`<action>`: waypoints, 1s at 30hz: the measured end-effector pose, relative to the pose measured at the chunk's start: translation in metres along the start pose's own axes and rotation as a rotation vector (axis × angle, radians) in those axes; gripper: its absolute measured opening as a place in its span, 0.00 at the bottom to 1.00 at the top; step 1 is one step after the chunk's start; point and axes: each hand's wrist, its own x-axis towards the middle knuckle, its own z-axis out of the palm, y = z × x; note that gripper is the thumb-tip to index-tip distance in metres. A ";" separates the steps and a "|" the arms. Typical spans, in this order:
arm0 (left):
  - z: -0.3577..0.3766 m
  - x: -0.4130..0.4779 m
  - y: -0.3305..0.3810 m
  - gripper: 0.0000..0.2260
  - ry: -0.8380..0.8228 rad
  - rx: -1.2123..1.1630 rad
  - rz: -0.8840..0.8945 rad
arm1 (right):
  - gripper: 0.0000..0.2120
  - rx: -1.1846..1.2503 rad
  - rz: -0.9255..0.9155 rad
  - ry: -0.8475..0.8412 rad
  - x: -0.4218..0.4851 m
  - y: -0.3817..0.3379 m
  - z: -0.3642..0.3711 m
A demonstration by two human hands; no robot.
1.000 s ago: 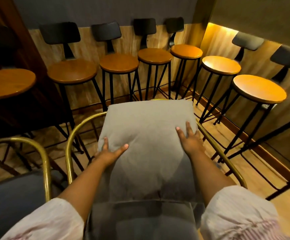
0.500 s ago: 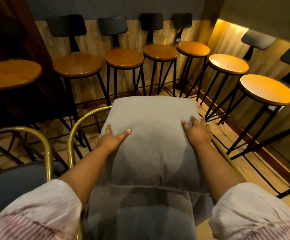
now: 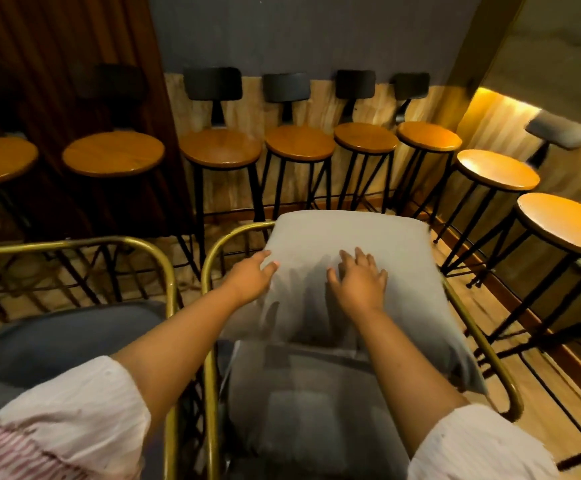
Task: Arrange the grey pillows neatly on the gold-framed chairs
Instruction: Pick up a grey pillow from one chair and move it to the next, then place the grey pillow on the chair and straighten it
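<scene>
Both hands lie open and flat — the left hand (image 3: 251, 275) at the edge, the right hand (image 3: 360, 278) mid-face — on the grey pillow (image 3: 351, 244) propped against the gold-framed chair (image 3: 213, 258) back, seemingly smoothing it — next, probably squaring it up.

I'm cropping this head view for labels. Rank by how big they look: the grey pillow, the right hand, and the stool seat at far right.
1. grey pillow: clearly largest.
2. stool seat at far right: partly cut off by the frame edge.
3. right hand: smallest, though nearest the camera; it lies open on the pillow.
</scene>
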 end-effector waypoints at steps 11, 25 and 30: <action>-0.135 -0.146 -0.201 0.24 0.181 0.146 -0.197 | 0.23 0.139 -0.481 -0.206 -0.084 -0.207 0.127; -0.292 -0.240 -0.519 0.23 0.284 0.018 -0.554 | 0.27 0.636 0.201 -0.577 -0.212 -0.418 0.369; -0.289 -0.228 -0.596 0.28 0.235 0.001 -0.717 | 0.52 0.737 0.472 -0.548 -0.234 -0.399 0.459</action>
